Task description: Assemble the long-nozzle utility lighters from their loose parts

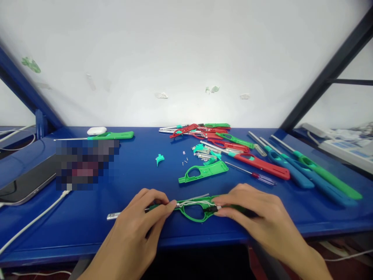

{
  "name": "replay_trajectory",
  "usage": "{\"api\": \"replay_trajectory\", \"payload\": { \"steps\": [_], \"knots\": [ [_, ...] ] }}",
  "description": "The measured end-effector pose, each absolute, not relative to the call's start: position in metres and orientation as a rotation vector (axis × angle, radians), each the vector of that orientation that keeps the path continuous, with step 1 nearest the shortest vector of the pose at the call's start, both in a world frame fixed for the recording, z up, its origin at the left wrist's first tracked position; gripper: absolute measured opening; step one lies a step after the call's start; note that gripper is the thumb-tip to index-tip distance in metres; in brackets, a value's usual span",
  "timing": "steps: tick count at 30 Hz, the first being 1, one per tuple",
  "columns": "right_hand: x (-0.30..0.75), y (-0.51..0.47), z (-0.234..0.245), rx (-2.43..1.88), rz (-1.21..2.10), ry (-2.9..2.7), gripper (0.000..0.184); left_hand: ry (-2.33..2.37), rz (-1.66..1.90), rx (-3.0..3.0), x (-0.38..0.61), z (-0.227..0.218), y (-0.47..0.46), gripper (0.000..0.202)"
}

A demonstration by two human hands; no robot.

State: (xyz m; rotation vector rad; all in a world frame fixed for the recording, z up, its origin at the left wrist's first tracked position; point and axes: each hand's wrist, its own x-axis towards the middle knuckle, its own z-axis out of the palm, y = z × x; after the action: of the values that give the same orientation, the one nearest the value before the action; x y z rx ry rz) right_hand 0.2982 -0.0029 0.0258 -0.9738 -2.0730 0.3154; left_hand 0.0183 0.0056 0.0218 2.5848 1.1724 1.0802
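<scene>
Near the table's front edge lies an opened green lighter half-shell (196,220) with a ring-shaped trigger opening and white wires across it. My left hand (148,221) is closed on the neck of this lighter, pinching between thumb and forefinger where the wires enter; its metal tube (113,216) sticks out to the left. My right hand (256,210) pinches a small black igniter piece (211,209) with a pale end at the right side of the ring. The fingers hide part of the handle. Just beyond lies the other green half-shell (204,172).
A screwdriver (264,179), red lighter (262,166), blue lighters (294,171) and green lighter (332,177) lie right. Loose screws (185,161), a teal trigger (159,159) and opened red shells (204,134) lie behind. Left are a phone (29,179), cable (37,217) and another green lighter (113,135).
</scene>
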Motion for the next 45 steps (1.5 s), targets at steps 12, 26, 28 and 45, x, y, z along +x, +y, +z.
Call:
{"api": "replay_trajectory", "payload": {
  "steps": [12,26,28,45],
  "knots": [
    [0.3009,-0.001,0.0231,-0.898,0.351,-2.108,0.015,1.182,1.09,2.58,0.0175,0.0191,0.0054,0.023],
    [0.2998,-0.0024,0.0229,-0.911,0.275,-2.122,0.015,1.154,1.084,2.571,0.0165,0.0177,0.007,0.02],
    [0.2987,-0.0029,0.0233,-0.933,0.258,-2.119,0.019,1.155,1.081,2.57,0.0165,0.0175,0.0068,0.02],
    [0.2983,-0.0033,0.0213,-0.93,0.202,-2.142,0.012,1.156,1.075,2.566,0.0144,0.0144,0.0058,0.02]
  ]
}}
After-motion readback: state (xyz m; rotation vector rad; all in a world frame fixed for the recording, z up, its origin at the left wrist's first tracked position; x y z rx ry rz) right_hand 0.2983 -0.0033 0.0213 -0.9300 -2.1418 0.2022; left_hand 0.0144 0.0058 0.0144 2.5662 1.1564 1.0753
